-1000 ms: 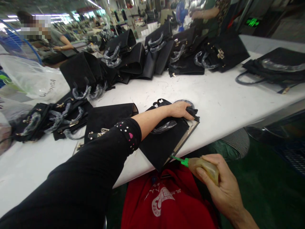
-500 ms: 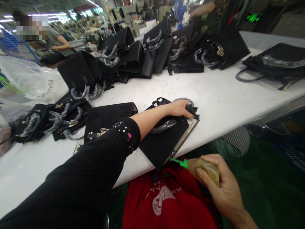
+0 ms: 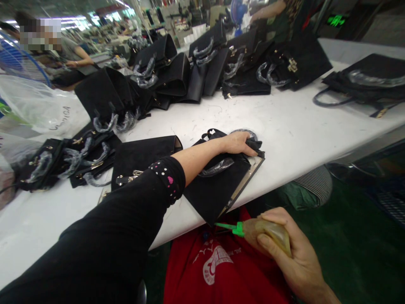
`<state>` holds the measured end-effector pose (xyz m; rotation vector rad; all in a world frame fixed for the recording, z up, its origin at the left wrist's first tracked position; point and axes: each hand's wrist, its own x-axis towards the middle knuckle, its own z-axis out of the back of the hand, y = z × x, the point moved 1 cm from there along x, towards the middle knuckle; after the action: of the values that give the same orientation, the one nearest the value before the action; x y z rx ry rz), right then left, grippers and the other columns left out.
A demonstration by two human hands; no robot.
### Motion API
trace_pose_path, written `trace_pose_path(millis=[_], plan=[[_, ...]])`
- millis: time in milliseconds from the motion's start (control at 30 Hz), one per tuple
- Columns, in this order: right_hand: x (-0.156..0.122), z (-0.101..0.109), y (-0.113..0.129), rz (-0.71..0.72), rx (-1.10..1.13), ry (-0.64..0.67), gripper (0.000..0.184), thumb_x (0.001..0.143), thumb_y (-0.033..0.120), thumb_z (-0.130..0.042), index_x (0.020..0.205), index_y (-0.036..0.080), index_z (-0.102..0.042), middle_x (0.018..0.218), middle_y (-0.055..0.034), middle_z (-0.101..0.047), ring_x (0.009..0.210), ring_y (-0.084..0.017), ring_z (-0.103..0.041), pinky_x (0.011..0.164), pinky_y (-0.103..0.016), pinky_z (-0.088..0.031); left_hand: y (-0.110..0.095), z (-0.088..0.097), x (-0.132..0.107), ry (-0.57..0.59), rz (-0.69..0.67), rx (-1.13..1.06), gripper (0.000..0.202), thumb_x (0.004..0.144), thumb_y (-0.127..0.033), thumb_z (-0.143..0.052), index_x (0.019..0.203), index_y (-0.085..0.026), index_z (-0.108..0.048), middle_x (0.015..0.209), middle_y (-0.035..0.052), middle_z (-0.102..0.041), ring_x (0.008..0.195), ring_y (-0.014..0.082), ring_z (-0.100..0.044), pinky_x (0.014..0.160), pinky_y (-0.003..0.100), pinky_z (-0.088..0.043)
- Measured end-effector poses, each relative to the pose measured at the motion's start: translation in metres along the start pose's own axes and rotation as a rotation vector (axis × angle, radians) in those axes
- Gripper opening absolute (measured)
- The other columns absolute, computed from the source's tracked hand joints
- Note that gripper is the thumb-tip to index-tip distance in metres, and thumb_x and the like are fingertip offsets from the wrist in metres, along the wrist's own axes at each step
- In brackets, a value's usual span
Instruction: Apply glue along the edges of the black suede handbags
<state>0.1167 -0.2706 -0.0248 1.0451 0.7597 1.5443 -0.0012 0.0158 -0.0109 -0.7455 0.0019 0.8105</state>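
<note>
several black handbags (image 3: 194,82) lined the flecked white worktable (image 3: 291,131), a blue fan (image 3: 238,13) stood beyond; the left hand (image 3: 238,143) gripped one flat-lying handbag (image 3: 217,192) at the near edge, the right hand (image 3: 295,253) clasped an amber squeeze bottle (image 3: 256,232) just beside it

White table (image 3: 294,139) under many black handbags (image 3: 218,190) with clear-wrapped handles (image 3: 220,168) and a few small dark scraps (image 3: 217,107).

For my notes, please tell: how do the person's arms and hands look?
Left arm: black sleeve, its cuff with white and pink dots and a pink heart. The left hand and right hand are bare; no right sleeve shows.
</note>
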Motion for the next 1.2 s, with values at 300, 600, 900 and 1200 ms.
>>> trace_pose_path(millis=[300, 600, 900, 1200], plan=[[-0.001, 0.007, -0.012, 0.054, -0.177, -0.113, 0.019, 0.096, 0.028, -0.062, 0.113, 0.022, -0.057, 0.105, -0.0031, -0.058, 0.093, -0.013, -0.059, 0.080, -0.022, -0.047, -0.001, 0.000, -0.002, -0.005, 0.003, -0.024, 0.044, 0.067, -0.045, -0.078, 0.095, -0.015, -0.063, 0.093, 0.0044, -0.069, 0.089, 0.0222, -0.061, 0.079, 0.032, -0.044], [-0.006, 0.000, -0.009, -0.008, -0.092, -0.083, 0.016, 0.096, 0.030, -0.060, 0.110, 0.023, -0.057, 0.104, -0.0027, -0.058, 0.092, -0.013, -0.060, 0.078, -0.022, -0.049, 0.001, -0.001, -0.003, -0.021, -0.023, -0.025, 0.044, 0.067, -0.049, -0.077, 0.092, -0.016, -0.063, 0.090, 0.0037, -0.068, 0.086, 0.0217, -0.060, 0.076, 0.032, -0.043], [0.002, 0.008, -0.006, 0.101, -0.111, -0.027, 0.019, 0.096, 0.029, -0.060, 0.114, 0.024, -0.056, 0.104, -0.0038, -0.059, 0.088, -0.015, -0.062, 0.073, -0.025, -0.052, -0.017, 0.033, -0.025, -0.084, -0.029, -0.104, 0.041, 0.069, -0.041, -0.077, 0.097, -0.016, -0.061, 0.091, 0.0020, -0.066, 0.086, 0.0193, -0.060, 0.076, 0.030, -0.043], [0.037, 0.028, -0.021, 0.252, -0.217, -0.178, 0.026, 0.094, 0.028, -0.064, 0.118, 0.022, -0.055, 0.107, -0.0058, -0.059, 0.095, -0.018, -0.060, 0.081, -0.030, -0.051, -0.062, 0.124, -0.090, -0.344, -0.013, 0.118, 0.042, 0.068, -0.040, -0.078, 0.096, -0.015, -0.058, 0.085, 0.0004, -0.060, 0.080, 0.0167, -0.055, 0.073, 0.029, -0.040]])
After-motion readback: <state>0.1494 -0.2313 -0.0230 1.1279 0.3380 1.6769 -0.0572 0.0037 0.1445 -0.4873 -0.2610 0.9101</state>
